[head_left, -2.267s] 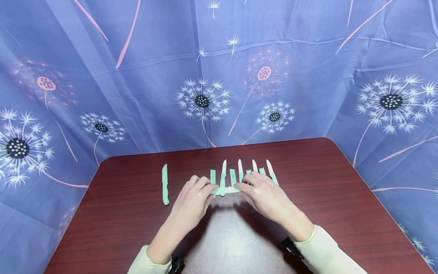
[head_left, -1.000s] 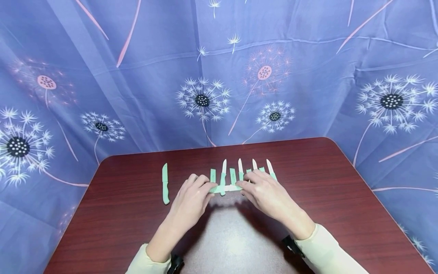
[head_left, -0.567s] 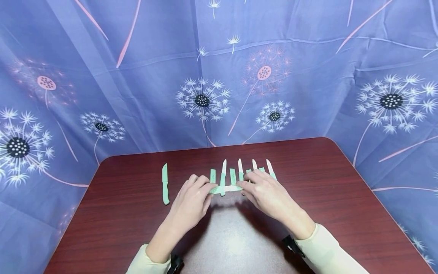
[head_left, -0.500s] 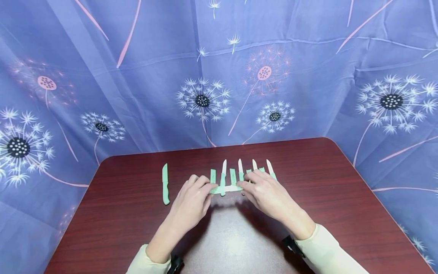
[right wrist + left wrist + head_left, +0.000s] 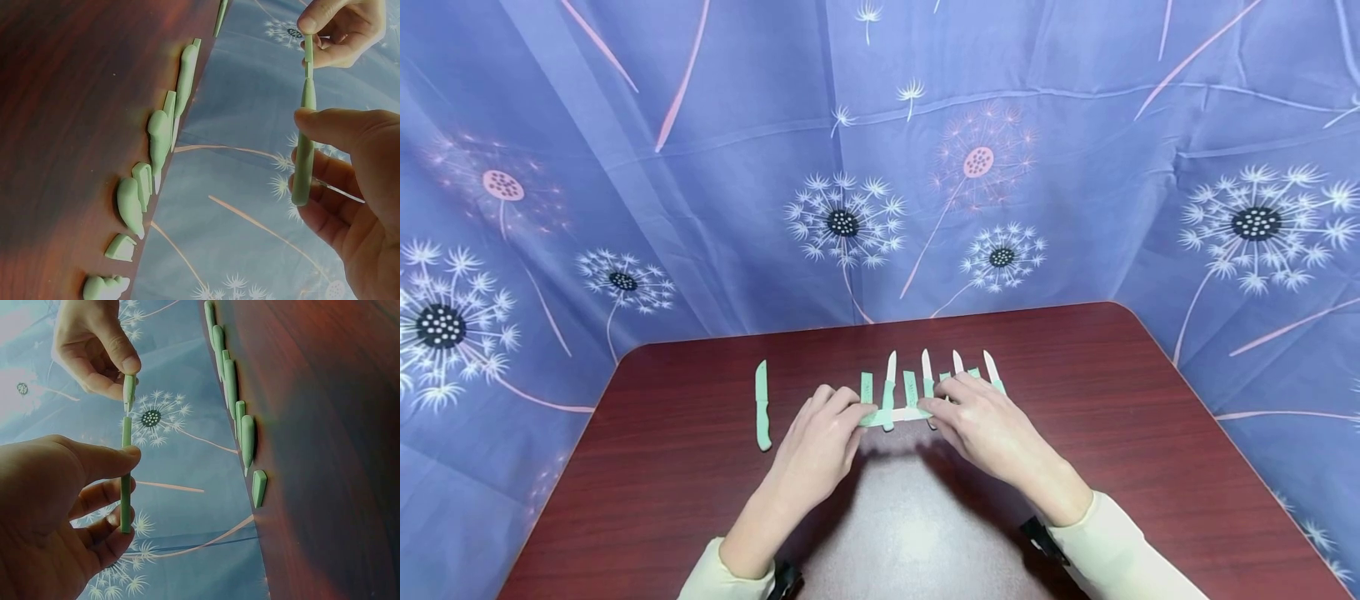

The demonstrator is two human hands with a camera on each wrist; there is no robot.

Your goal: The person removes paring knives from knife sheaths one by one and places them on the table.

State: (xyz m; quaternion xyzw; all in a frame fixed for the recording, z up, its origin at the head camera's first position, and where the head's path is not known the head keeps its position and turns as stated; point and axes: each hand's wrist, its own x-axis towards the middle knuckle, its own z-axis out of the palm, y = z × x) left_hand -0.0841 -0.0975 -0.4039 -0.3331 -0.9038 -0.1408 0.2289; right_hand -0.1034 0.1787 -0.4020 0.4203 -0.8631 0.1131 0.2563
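Note:
My left hand (image 5: 820, 442) pinches a flat green blade cover (image 5: 126, 481) between thumb and fingers. In my right hand (image 5: 988, 429) is the green handle (image 5: 304, 150) of a small paring knife, gripped with thumb and curled fingers. Its white blade (image 5: 906, 413) points left, the tip end inside the cover's mouth and a short stretch bare between the hands. Both wrist views show knife and cover in line, held up above the tabletop. Behind the hands lies a row of bare paring knives (image 5: 891, 379), with loose green covers (image 5: 867, 386) between them, some partly hidden by my right hand.
A covered green knife (image 5: 762, 408) lies apart at the left of the dark red wooden table (image 5: 685, 467). The bare blades in the row point to the far edge. A blue curtain with dandelion prints (image 5: 737, 167) hangs right behind the table.
Since the oldest frame my right hand has shifted slightly right, and the held knife and cover slightly toward the far edge. Over the last second both hands stay almost still.

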